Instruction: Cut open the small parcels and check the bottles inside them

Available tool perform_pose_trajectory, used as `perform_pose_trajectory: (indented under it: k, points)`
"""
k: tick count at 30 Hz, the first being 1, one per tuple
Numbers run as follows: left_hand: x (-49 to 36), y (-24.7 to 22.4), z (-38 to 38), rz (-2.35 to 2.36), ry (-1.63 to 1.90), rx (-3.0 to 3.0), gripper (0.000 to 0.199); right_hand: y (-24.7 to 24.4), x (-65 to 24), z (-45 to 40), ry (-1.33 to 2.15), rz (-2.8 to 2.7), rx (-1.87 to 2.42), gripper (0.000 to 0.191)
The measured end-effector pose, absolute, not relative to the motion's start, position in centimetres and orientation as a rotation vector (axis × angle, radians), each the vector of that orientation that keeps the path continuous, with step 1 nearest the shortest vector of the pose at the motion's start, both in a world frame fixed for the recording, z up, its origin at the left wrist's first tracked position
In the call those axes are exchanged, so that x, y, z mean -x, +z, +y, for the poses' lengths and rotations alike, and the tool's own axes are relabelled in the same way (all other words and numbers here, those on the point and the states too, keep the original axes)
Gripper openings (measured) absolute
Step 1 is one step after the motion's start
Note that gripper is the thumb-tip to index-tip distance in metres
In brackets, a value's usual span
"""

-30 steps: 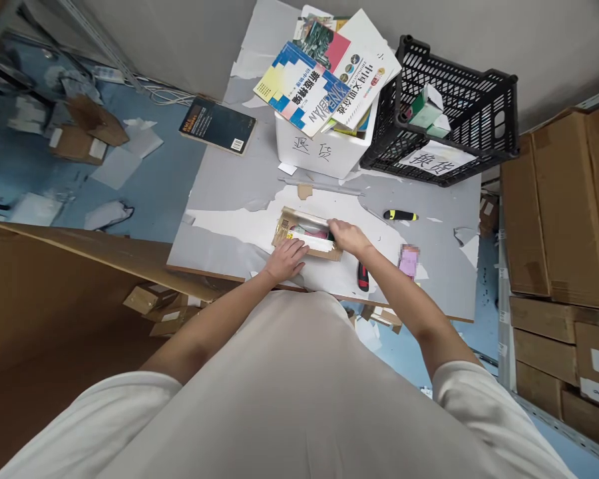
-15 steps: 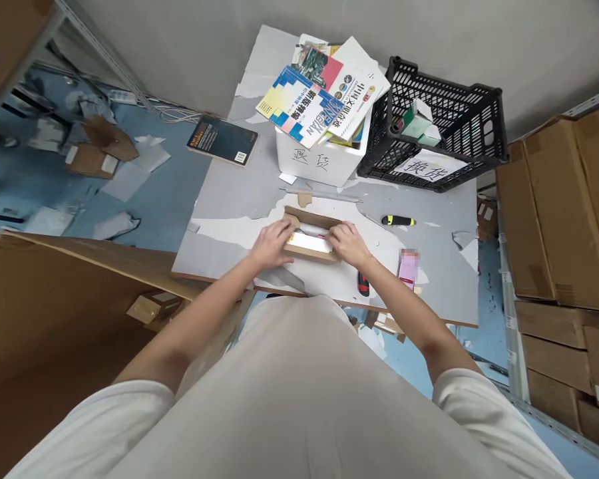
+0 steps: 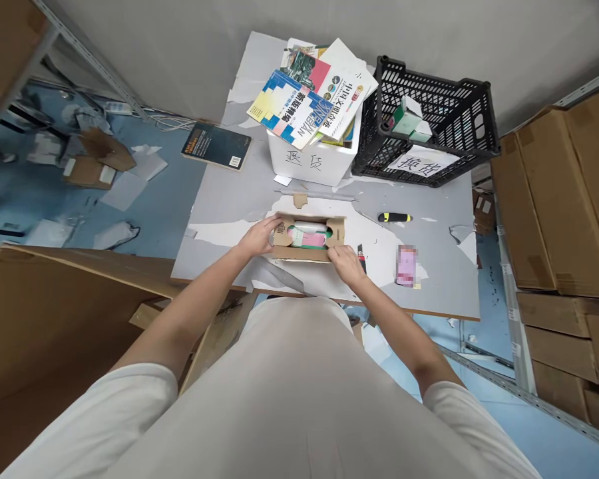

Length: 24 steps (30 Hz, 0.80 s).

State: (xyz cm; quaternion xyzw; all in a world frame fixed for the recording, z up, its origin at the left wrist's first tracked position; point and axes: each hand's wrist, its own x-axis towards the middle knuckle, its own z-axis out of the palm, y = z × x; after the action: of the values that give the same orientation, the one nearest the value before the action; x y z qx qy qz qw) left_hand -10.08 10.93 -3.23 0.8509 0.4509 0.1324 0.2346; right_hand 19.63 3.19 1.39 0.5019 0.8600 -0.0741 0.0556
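A small brown cardboard box (image 3: 299, 253) stands on the table in front of me, its top open. Inside lie a pink-and-green packet (image 3: 309, 239) and a white, rounded item (image 3: 310, 227) behind it. My left hand (image 3: 259, 237) grips the box's left end, fingers over the far corner. With curled fingers, my right hand (image 3: 347, 264) holds the near right corner. Just beyond that hand, a red-and-black box cutter (image 3: 362, 258) is partly covered by it.
A yellow-and-black cutter (image 3: 395, 217) and a blurred pink item (image 3: 406, 266) lie to the right. At the back are a white bin (image 3: 309, 163) heaped with books and a black crate (image 3: 429, 120). A dark book (image 3: 216, 145) overhangs the left edge. A large carton (image 3: 80, 319) stands left.
The box now shows its opening and side flaps, with pink-and-green contents in view. My left hand has shifted left and my right hand has come down to the near corner.
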Motion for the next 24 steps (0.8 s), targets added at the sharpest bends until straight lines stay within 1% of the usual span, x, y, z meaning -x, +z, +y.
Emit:
perform_pose_trajectory:
  k: [2,4,6,8,10,11,13,14,16,17,19,21,24]
  points:
    - [9.6,-3.3,10.9,1.274,0.393,-2.326,0.080,1.7,-20.4,2.9,-0.173,2.603,-1.511,0.030]
    - [9.4,-3.0,11.2,1.257,0.368,-2.341,0.084,2.2,-21.2,2.7,-0.171,2.618,-1.478,0.026]
    - [9.8,-2.1,11.6,1.206,0.261,-2.379,0.090,3.0,-22.0,2.5,-0.268,2.664,-1.416,0.024]
    - [10.3,-0.7,11.8,1.158,0.089,-2.423,0.092,3.8,-22.6,2.9,-0.425,2.674,-1.362,0.028]
    - [10.2,1.2,11.8,1.177,-0.054,-2.445,0.084,4.6,-22.7,4.0,-0.530,2.624,-1.334,0.033]
    - [9.7,2.2,11.6,1.217,-0.088,-2.447,0.075,4.8,-22.5,4.8,-0.541,2.598,-1.323,0.033]
    - [7.7,3.9,11.2,1.368,-0.074,-2.455,0.048,5.1,-21.7,6.6,-0.495,2.577,-1.285,0.030]
    - [6.4,4.4,11.0,1.381,-0.071,-2.488,0.038,5.2,-21.1,7.4,-0.457,2.582,-1.248,0.028]
    - [3.6,5.0,10.8,1.198,-0.052,-2.599,0.034,5.1,-19.7,8.9,-0.392,2.584,-1.131,0.027]
    - [2.4,4.9,10.8,1.061,-0.096,-2.642,0.033,5.0,-19.0,9.5,-0.366,2.569,-1.069,0.025]
    - [0.9,4.6,11.0,0.933,-0.247,-2.697,0.031,4.8,-18.1,10.1,-0.307,2.523,-0.987,0.020]
    - [1.2,4.2,11.2,0.974,-0.323,-2.739,0.029,4.8,-18.3,10.2,-0.230,2.506,-0.989,0.016]
    - [4.0,3.9,10.7,1.155,-0.135,-2.727,0.033,5.1,-20.3,9.8,-0.151,2.557,-1.103,0.021]
